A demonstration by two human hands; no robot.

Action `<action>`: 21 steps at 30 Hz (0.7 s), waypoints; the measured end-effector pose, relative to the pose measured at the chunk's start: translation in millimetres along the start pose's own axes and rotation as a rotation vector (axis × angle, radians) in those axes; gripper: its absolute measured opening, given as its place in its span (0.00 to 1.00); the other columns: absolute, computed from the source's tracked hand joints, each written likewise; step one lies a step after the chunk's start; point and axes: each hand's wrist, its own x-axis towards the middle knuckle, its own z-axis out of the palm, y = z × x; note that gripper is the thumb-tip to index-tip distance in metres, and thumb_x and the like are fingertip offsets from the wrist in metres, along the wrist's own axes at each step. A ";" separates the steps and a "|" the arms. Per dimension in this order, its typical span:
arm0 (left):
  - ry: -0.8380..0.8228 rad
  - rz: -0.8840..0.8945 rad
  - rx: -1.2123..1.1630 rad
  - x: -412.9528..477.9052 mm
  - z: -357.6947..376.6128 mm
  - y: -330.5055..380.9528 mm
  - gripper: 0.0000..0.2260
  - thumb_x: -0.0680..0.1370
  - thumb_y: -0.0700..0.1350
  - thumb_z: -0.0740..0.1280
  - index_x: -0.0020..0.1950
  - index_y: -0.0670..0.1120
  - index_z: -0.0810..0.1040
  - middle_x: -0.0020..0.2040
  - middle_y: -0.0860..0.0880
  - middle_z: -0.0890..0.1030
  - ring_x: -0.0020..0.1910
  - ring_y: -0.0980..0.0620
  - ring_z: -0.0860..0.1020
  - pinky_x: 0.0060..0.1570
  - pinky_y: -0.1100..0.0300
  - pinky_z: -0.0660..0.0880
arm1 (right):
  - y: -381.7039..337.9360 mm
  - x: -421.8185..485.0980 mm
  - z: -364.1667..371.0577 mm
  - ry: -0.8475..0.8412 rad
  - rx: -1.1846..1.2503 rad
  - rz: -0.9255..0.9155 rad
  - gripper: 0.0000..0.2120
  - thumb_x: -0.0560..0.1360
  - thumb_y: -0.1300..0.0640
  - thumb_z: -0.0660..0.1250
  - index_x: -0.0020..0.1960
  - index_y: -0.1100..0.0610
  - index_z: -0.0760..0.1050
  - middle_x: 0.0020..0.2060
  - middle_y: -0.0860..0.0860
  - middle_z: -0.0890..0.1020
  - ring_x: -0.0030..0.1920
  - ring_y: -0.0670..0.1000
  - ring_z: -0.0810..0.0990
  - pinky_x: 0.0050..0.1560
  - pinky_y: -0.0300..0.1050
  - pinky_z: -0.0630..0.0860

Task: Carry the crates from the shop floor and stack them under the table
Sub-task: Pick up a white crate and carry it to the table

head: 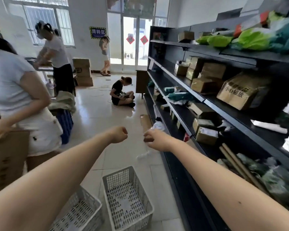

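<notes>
Two white mesh crates stand on the tiled floor below my arms, one [127, 199] in the middle and another [78, 212] to its left, partly hidden by my left forearm. Both arms are stretched forward above them. My left hand [118, 135] is closed in a fist with nothing in it. Level with it, my right hand [156, 139] pinches a clear plastic wrapper [144, 153] that hangs down over the floor. Further back on the left, a blue crate [66, 125] stands under a heap of cloth.
A dark shelf unit [207, 100] full of parcels runs along the right. On the left, a person [15, 97] holds a cardboard box [5, 157]. Another person [122, 94] sits on the floor ahead, and two more stand near stacked boxes [83, 72].
</notes>
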 end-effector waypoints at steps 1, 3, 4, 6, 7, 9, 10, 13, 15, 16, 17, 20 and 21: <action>-0.016 0.008 -0.001 23.6 2.8 1.0 0.18 0.79 0.43 0.61 0.68 0.43 0.75 0.67 0.44 0.76 0.66 0.44 0.73 0.64 0.58 0.70 | 12.2 16.7 0.3 -0.009 0.016 0.016 0.23 0.74 0.57 0.64 0.69 0.51 0.70 0.68 0.52 0.72 0.62 0.54 0.76 0.63 0.52 0.74; -0.040 0.016 0.004 68.1 8.6 2.0 0.18 0.79 0.44 0.61 0.68 0.43 0.74 0.67 0.44 0.76 0.66 0.44 0.73 0.65 0.56 0.70 | 36.0 47.5 2.9 -0.025 0.019 0.059 0.23 0.75 0.57 0.64 0.70 0.51 0.69 0.67 0.53 0.73 0.62 0.54 0.76 0.61 0.49 0.74; -0.043 0.019 0.009 88.9 11.1 2.7 0.18 0.79 0.44 0.61 0.69 0.43 0.74 0.67 0.43 0.76 0.66 0.43 0.73 0.65 0.56 0.70 | 47.2 61.4 4.0 -0.028 0.012 0.083 0.24 0.75 0.58 0.64 0.71 0.52 0.69 0.66 0.54 0.73 0.62 0.55 0.76 0.60 0.47 0.74; -0.050 0.031 0.015 129.6 15.7 3.4 0.18 0.79 0.45 0.61 0.69 0.44 0.74 0.67 0.43 0.76 0.65 0.43 0.73 0.64 0.56 0.70 | 68.2 87.3 5.7 -0.021 0.017 0.127 0.25 0.75 0.57 0.64 0.72 0.53 0.67 0.67 0.54 0.71 0.64 0.55 0.74 0.61 0.47 0.72; -0.068 0.040 0.028 147.5 18.8 4.1 0.18 0.79 0.46 0.61 0.68 0.43 0.74 0.67 0.43 0.76 0.65 0.43 0.73 0.64 0.55 0.70 | 78.1 98.1 7.9 -0.025 0.029 0.151 0.25 0.75 0.57 0.63 0.72 0.53 0.66 0.68 0.55 0.70 0.66 0.56 0.73 0.63 0.47 0.71; -0.120 0.045 0.069 181.8 28.1 4.9 0.18 0.79 0.46 0.61 0.68 0.43 0.75 0.66 0.43 0.76 0.64 0.43 0.74 0.64 0.55 0.70 | 98.8 117.3 17.1 -0.058 0.065 0.207 0.26 0.76 0.57 0.62 0.73 0.52 0.65 0.69 0.55 0.68 0.66 0.57 0.72 0.64 0.48 0.71; -0.142 0.045 0.088 200.0 33.4 4.9 0.18 0.79 0.46 0.61 0.68 0.43 0.75 0.66 0.43 0.77 0.64 0.43 0.74 0.63 0.54 0.70 | 110.3 125.8 23.3 -0.077 0.094 0.240 0.26 0.76 0.56 0.62 0.73 0.51 0.64 0.69 0.55 0.67 0.65 0.57 0.73 0.63 0.50 0.72; -0.180 0.054 0.129 258.6 56.4 0.2 0.18 0.79 0.45 0.60 0.67 0.42 0.75 0.66 0.43 0.76 0.64 0.43 0.74 0.62 0.54 0.70 | 148.9 149.3 48.3 -0.088 0.180 0.346 0.25 0.77 0.55 0.61 0.73 0.51 0.63 0.68 0.55 0.66 0.57 0.56 0.77 0.53 0.47 0.75; -0.219 0.078 0.171 298.9 79.5 -6.0 0.18 0.79 0.46 0.60 0.67 0.42 0.75 0.66 0.43 0.76 0.64 0.42 0.74 0.62 0.53 0.71 | 176.3 162.7 72.0 -0.072 0.243 0.441 0.24 0.77 0.56 0.60 0.73 0.50 0.63 0.68 0.54 0.66 0.55 0.56 0.77 0.48 0.45 0.74; -0.247 0.093 0.193 318.5 94.3 -9.6 0.18 0.79 0.46 0.60 0.67 0.43 0.75 0.66 0.43 0.76 0.64 0.42 0.74 0.63 0.52 0.71 | 189.8 167.6 87.3 -0.069 0.275 0.500 0.24 0.77 0.56 0.60 0.72 0.49 0.64 0.68 0.54 0.66 0.54 0.55 0.76 0.47 0.45 0.73; -0.278 0.106 0.213 338.1 111.2 -13.0 0.18 0.79 0.47 0.60 0.67 0.43 0.74 0.66 0.43 0.76 0.64 0.42 0.74 0.63 0.52 0.71 | 203.0 171.4 105.4 -0.069 0.310 0.560 0.24 0.77 0.56 0.60 0.72 0.49 0.64 0.67 0.54 0.66 0.53 0.54 0.76 0.45 0.44 0.72; -0.410 0.126 0.204 396.3 170.8 -27.0 0.18 0.79 0.47 0.61 0.67 0.42 0.75 0.67 0.43 0.75 0.65 0.42 0.74 0.64 0.52 0.70 | 238.6 179.8 171.5 -0.077 0.414 0.755 0.24 0.77 0.55 0.61 0.72 0.49 0.64 0.67 0.53 0.67 0.53 0.54 0.75 0.44 0.44 0.71; -0.450 0.135 0.188 415.7 190.9 -34.0 0.17 0.80 0.46 0.61 0.66 0.41 0.75 0.67 0.42 0.75 0.65 0.41 0.74 0.64 0.52 0.70 | 248.6 183.4 197.4 -0.082 0.442 0.821 0.24 0.76 0.56 0.62 0.71 0.50 0.64 0.67 0.54 0.67 0.55 0.54 0.75 0.47 0.45 0.73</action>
